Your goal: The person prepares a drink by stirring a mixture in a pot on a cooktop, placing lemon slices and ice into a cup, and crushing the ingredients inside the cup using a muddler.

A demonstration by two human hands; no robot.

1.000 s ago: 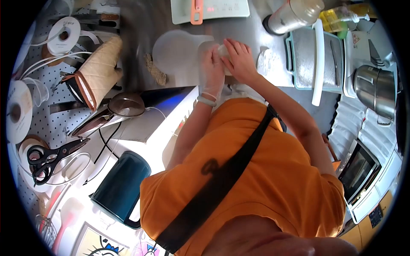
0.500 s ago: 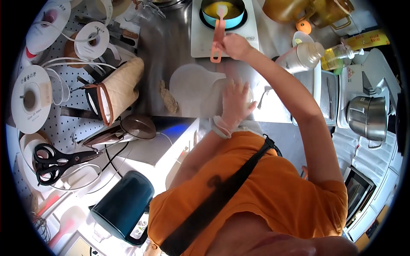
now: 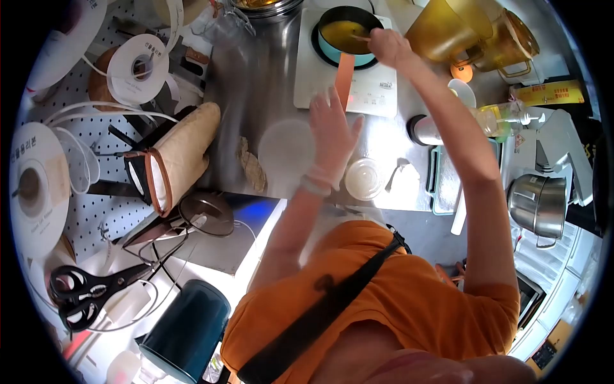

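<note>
My right hand (image 3: pixel 390 48) is closed around a spatula (image 3: pixel 361 38), only a short piece of which shows. Its head dips into yellow liquid in a small turquoise pot (image 3: pixel 327 51) with a dark inside. The pot sits on a white portable cooktop (image 3: pixel 374 96), its orange handle (image 3: pixel 345 80) pointing toward me. My left hand (image 3: pixel 332 131), in a thin clear glove, is open with fingers apart beside the handle's end. Whether it touches the handle I cannot tell. Under and left of that hand lies a pale round sheet or disc (image 3: pixel 284 153). A small round clear container (image 3: pixel 364 179) stands to its right.
An oven mitt (image 3: pixel 185 150), ribbon spools (image 3: pixel 137 67) and scissors (image 3: pixel 96 291) hang at the left. A crumpled brown piece (image 3: pixel 252 166) lies on the steel counter. Amber pitchers (image 3: pixel 448 29), a white cup (image 3: pixel 462 93) and pump bottles (image 3: pixel 511 118) stand at the right.
My right hand has moved up and right, toward the pot's rim. My left hand has risen from the counter to the pot handle. The view has shifted.
</note>
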